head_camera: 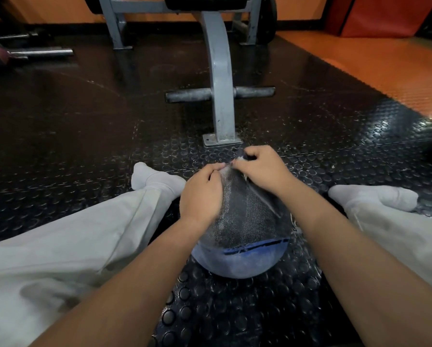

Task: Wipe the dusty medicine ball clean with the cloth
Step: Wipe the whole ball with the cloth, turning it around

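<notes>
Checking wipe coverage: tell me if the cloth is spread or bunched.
Spread. The cloth drapes over the ball, its near blue side bare; the left hand and right hand pinch the far edge.

A round blue medicine ball [237, 264], its skin greyed with dust, sits on the black studded floor [235, 316]. A dark grey textured cloth [245, 216] lies draped over its top and far side, bunched at the far edge, leaving the near blue part bare.
</notes>
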Available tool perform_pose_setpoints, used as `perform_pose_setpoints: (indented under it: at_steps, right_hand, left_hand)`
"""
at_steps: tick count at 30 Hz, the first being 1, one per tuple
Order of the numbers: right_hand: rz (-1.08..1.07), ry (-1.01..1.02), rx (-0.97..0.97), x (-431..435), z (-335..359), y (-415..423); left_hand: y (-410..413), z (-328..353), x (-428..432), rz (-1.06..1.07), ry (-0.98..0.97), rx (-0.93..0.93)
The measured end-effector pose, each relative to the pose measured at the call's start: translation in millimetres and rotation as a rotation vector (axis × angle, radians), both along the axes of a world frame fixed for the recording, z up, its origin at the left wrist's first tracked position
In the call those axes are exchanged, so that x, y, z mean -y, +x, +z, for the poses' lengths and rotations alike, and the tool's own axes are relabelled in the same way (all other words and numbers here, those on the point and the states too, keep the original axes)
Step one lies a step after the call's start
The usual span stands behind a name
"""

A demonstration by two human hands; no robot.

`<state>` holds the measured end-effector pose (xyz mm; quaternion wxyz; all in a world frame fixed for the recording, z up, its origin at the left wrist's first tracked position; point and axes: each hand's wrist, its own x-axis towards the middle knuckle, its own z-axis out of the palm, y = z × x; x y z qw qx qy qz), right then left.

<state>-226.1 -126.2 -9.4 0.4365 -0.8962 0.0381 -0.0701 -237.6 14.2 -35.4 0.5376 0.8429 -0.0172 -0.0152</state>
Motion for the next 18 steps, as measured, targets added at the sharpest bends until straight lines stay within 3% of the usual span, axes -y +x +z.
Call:
perform_pose_setpoints:
  at_steps: [3,6,10,12,16,18]
  right_hand:
    - [-0.078,-0.029,-0.116,1.6,-2.6,14.9]
    - [-0.001,-0.042,-0.011,-9.0,-0.8,-5.3]
    - [0.242,-0.270,0.180,-27.7,3.8,-39.6]
    - [0.262,-0.241,0.180,-25.8,6.9,-39.5]
    - [0.028,-0.053,-0.037,-4.6,9.5,-1.0]
    - [-0.022,-0.057,-0.160,2.2,10.4,15.1]
  left_hand:
    - [-0.2,-0.5,0.2,0.008,-0.023,-0.003]
    - [8.1,-1.4,-2.3,0.030,-0.042,-0.039]
    - [13.7,-8.5,-5.6,0.053,-0.065,-0.051]
    - [9.8,-11.3,-4.6,0.049,-0.072,-0.038]
    - [2.4,-5.2,2.5,0.054,-0.040,-0.006]
    - [3.2,-3.8,5.4,0.054,-0.026,-0.005]
